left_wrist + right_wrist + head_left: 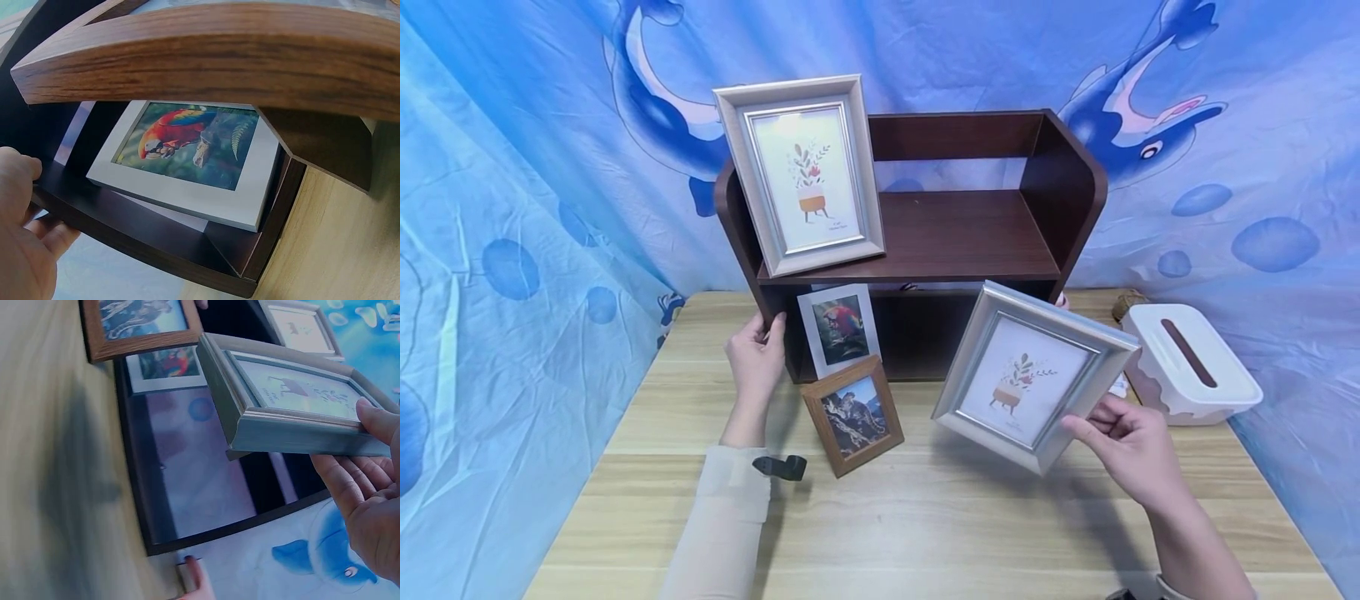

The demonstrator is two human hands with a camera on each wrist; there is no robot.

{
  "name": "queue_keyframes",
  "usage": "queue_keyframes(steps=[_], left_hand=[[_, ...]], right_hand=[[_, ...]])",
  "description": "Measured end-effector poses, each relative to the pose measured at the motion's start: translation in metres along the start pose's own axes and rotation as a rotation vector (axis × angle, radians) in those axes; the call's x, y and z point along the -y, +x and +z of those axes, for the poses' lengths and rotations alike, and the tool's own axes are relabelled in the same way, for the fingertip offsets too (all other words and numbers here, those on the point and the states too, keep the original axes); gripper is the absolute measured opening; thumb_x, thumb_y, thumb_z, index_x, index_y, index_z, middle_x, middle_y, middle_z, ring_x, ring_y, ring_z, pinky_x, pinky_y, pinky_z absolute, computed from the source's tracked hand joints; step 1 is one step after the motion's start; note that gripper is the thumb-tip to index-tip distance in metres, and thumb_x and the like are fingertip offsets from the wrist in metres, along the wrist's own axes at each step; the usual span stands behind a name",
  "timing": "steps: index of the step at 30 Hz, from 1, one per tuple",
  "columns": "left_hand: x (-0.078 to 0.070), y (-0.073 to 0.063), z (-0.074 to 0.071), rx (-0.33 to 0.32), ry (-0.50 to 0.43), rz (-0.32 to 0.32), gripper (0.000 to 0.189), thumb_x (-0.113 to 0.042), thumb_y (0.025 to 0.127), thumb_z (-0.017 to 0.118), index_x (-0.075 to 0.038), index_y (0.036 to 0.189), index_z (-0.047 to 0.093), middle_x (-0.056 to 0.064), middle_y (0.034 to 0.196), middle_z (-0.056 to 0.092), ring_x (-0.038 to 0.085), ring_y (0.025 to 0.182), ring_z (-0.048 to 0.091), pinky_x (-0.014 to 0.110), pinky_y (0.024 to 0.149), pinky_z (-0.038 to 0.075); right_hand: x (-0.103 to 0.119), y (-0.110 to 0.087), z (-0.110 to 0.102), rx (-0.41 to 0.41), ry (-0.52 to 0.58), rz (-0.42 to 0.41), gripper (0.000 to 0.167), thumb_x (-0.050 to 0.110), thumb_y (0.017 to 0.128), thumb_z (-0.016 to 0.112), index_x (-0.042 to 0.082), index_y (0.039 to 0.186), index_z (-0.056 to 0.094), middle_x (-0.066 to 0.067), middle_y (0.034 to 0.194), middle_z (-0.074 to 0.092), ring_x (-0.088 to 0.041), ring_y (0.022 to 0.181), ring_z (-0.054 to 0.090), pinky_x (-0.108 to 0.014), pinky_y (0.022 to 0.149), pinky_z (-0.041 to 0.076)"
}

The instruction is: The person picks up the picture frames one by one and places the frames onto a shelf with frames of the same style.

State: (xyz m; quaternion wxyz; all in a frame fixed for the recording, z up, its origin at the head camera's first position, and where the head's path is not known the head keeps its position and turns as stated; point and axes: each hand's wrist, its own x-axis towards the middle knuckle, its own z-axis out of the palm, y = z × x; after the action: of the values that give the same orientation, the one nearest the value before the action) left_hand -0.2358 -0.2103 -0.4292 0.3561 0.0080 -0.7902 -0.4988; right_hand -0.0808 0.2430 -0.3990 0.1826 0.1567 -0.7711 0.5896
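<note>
Above table, tilted silver frame (1030,377)

I saw the silver frame (1028,379) tilted above the table, its lower right corner pinched in my right hand (1131,450); it showed a small potted-plant print under glass, face up toward me. The dark wooden shelf (970,242) stood upright at the back of the table, my left hand (756,358) gripping its left side panel.
</note>
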Motion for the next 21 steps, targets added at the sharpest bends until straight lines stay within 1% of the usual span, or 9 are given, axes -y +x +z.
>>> queue_keyframes(steps=[2,3,6,7,9,12,16,19,21], left_hand=[[0.000,0.000,0.000,0.000,-0.003,-0.006,0.018,-0.014,0.096,0.070,-0.001,0.105,0.078,0.015,0.096,0.077,0.002,0.076,0.067,0.008,0.064,0.052],[0.000,0.000,0.000,0.000,-0.005,-0.009,0.018,-0.014,0.096,0.069,-0.001,0.105,0.078,0.015,0.096,0.077,-0.001,0.075,0.066,0.008,0.064,0.052],[0.000,-0.001,0.000,-0.002,-0.009,-0.013,0.018,-0.014,0.096,0.070,-0.001,0.105,0.078,0.015,0.096,0.077,-0.006,0.074,0.064,0.008,0.063,0.052],[0.001,-0.001,0.000,-0.003,-0.009,-0.013,0.018,-0.014,0.096,0.070,-0.001,0.105,0.078,0.015,0.096,0.077,-0.006,0.074,0.064,0.008,0.063,0.052],[0.001,-0.001,0.001,-0.004,-0.009,-0.009,0.018,-0.014,0.096,0.070,-0.001,0.105,0.078,0.015,0.096,0.077,-0.004,0.074,0.065,0.008,0.063,0.052],[0.001,-0.001,0.001,-0.004,-0.013,-0.003,0.018,-0.014,0.096,0.069,-0.001,0.105,0.078,0.016,0.096,0.076,0.005,0.075,0.068,0.008,0.063,0.052],[0.000,-0.002,0.001,-0.007,-0.006,0.002,0.018,-0.013,0.096,0.069,0.000,0.105,0.078,0.016,0.096,0.076,0.017,0.077,0.071,0.007,0.062,0.051],[-0.001,-0.001,0.001,-0.009,-0.001,0.005,0.018,-0.014,0.096,0.069,0.001,0.104,0.077,0.017,0.096,0.076,0.021,0.078,0.072,0.006,0.063,0.051],[-0.002,-0.001,0.001,-0.008,-0.001,0.007,0.019,-0.014,0.096,0.069,0.001,0.105,0.077,0.017,0.096,0.076,0.022,0.077,0.072,0.006,0.062,0.050]], right_hand=[[0.005,0.002,-0.002,-0.005,0.052,0.002,0.020,-0.025,0.080,0.068,-0.010,0.093,0.070,0.001,0.080,0.076,0.000,0.065,0.068,-0.014,0.054,0.053],[0.008,0.004,-0.003,-0.010,0.063,0.003,0.020,-0.025,0.080,0.068,-0.010,0.093,0.070,0.000,0.080,0.077,-0.001,0.064,0.068,-0.015,0.054,0.053],[0.016,0.007,-0.005,-0.005,0.037,0.005,0.021,-0.024,0.080,0.068,-0.007,0.092,0.071,0.001,0.079,0.076,0.001,0.062,0.066,-0.016,0.050,0.050],[0.019,0.008,-0.006,-0.010,0.009,0.004,0.021,-0.023,0.080,0.069,-0.005,0.089,0.071,0.005,0.075,0.074,0.003,0.059,0.062,-0.015,0.047,0.047],[0.023,0.010,-0.007,-0.014,-0.035,-0.003,0.023,-0.023,0.079,0.070,-0.002,0.085,0.071,0.008,0.071,0.072,0.007,0.055,0.055,-0.017,0.042,0.041],[0.029,0.014,-0.011,-0.013,0.015,-0.027,0.024,-0.026,0.078,0.068,-0.003,0.083,0.070,0.007,0.071,0.072,0.006,0.055,0.057,-0.016,0.042,0.043],[0.036,0.019,-0.015,0.004,0.163,-0.065,0.027,-0.030,0.078,0.064,-0.008,0.091,0.071,-0.002,0.079,0.077,-0.002,0.064,0.068,-0.015,0.053,0.052],[0.042,0.023,-0.018,0.004,0.185,-0.088,0.030,-0.030,0.078,0.063,-0.008,0.094,0.072,-0.003,0.081,0.077,-0.003,0.067,0.071,-0.014,0.055,0.054],[0.046,0.025,-0.019,0.000,0.193,-0.091,0.032,-0.031,0.078,0.063,-0.008,0.098,0.072,-0.003,0.083,0.078,-0.007,0.070,0.073,-0.015,0.058,0.056]])
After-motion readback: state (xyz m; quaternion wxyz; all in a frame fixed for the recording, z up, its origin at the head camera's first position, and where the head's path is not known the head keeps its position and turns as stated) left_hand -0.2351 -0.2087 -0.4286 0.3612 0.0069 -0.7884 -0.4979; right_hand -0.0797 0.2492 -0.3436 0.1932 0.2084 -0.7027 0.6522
